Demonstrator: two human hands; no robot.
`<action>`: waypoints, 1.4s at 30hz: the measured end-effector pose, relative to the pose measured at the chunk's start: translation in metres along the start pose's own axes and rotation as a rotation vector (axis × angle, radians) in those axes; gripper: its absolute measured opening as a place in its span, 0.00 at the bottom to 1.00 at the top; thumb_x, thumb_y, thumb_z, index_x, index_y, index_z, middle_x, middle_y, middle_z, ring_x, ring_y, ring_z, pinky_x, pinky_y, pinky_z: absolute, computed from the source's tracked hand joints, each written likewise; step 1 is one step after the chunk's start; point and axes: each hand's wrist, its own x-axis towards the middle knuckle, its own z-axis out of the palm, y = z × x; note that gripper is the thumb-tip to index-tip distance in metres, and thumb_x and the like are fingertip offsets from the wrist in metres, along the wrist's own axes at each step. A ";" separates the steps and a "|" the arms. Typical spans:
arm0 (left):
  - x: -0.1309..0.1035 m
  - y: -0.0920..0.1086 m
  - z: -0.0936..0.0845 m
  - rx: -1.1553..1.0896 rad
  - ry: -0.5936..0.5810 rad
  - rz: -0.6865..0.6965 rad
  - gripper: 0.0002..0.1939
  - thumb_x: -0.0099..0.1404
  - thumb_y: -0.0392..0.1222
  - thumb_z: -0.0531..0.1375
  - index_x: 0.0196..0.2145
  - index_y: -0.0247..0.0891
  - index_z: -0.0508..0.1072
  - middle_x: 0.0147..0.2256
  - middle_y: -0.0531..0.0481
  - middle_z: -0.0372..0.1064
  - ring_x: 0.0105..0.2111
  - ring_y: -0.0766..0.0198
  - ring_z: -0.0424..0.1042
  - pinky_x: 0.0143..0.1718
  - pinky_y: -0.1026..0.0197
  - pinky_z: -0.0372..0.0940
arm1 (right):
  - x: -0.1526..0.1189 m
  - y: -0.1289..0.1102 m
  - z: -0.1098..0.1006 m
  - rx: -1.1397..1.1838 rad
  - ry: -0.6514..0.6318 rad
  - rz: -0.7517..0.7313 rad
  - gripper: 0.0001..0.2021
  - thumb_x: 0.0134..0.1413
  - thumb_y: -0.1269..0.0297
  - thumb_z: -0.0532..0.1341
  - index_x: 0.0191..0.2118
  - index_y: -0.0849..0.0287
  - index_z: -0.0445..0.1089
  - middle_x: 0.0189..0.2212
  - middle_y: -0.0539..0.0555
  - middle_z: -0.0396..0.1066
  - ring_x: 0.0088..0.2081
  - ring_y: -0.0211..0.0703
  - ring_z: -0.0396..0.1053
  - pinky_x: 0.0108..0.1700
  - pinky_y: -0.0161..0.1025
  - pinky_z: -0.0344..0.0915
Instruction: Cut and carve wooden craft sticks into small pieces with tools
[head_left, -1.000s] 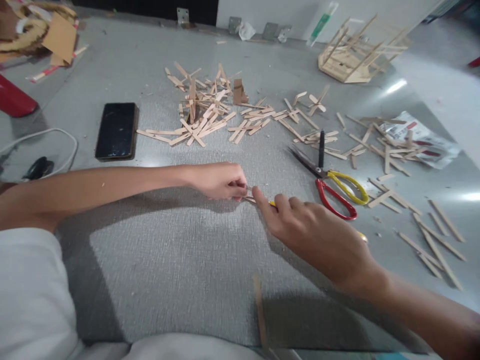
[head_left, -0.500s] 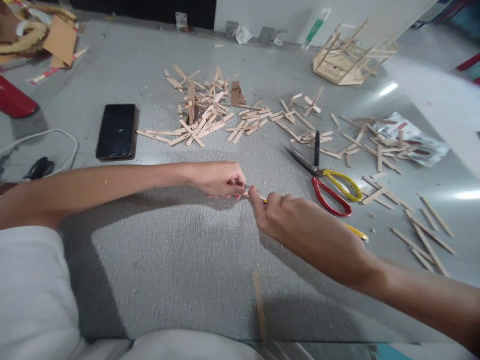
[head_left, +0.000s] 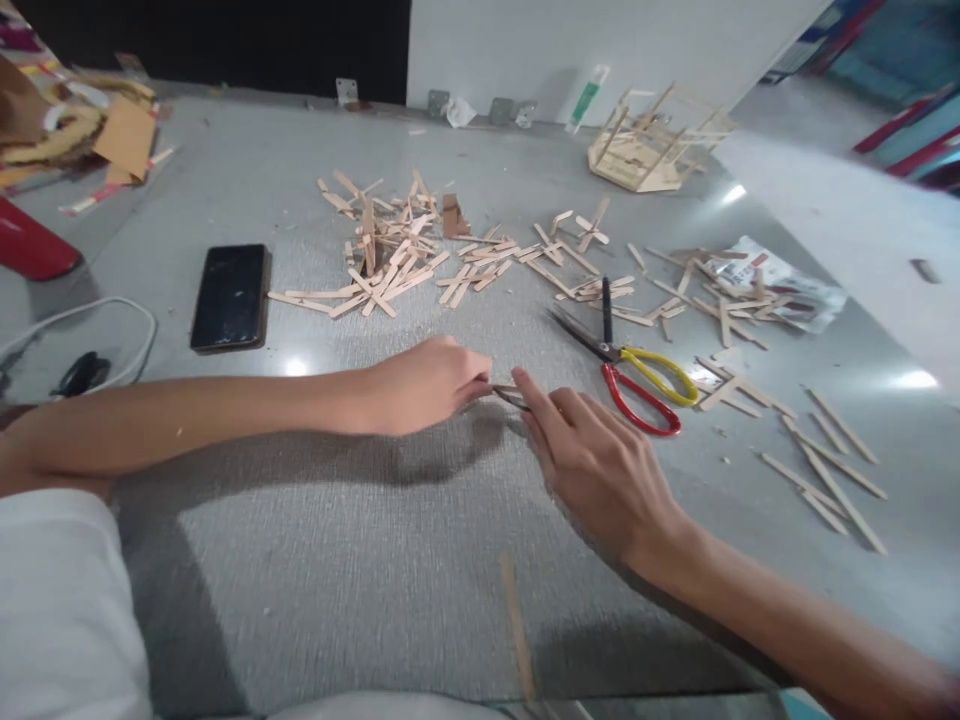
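Head view: the left hand (head_left: pixel 442 385) pinches a wooden stick (head_left: pixel 504 388), its end between both hands, apparently steadying it against what looks like a blade (head_left: pixel 514 402) gripped by the right hand (head_left: pixel 600 460); scissors (head_left: pixel 612 354) lie just beyond, seemingly kept within reach.

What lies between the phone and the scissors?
In the head view, loose sticks lie there, starting close beside the phone; grey table shows nearer the scissors.
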 end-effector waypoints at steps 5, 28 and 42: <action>-0.024 0.035 0.001 0.712 0.256 0.325 0.12 0.73 0.29 0.49 0.38 0.31 0.72 0.24 0.49 0.69 0.19 0.66 0.67 0.17 0.63 0.55 | -0.007 0.000 -0.003 0.328 0.211 0.108 0.29 0.68 0.66 0.55 0.70 0.64 0.47 0.34 0.55 0.72 0.33 0.44 0.71 0.36 0.39 0.70; -0.056 0.060 0.016 0.997 0.703 0.836 0.13 0.67 0.34 0.61 0.29 0.48 0.82 0.30 0.51 0.81 0.26 0.61 0.79 0.15 0.67 0.71 | -0.020 0.005 -0.019 0.271 0.641 -0.093 0.37 0.59 0.74 0.64 0.71 0.62 0.49 0.25 0.50 0.75 0.25 0.41 0.71 0.25 0.36 0.70; -0.005 0.019 -0.011 -0.237 -0.082 -0.171 0.19 0.74 0.42 0.55 0.24 0.35 0.69 0.18 0.56 0.67 0.16 0.72 0.67 0.21 0.68 0.59 | -0.016 0.012 0.001 0.292 0.289 0.064 0.09 0.67 0.76 0.54 0.47 0.62 0.69 0.34 0.55 0.77 0.32 0.38 0.74 0.32 0.35 0.66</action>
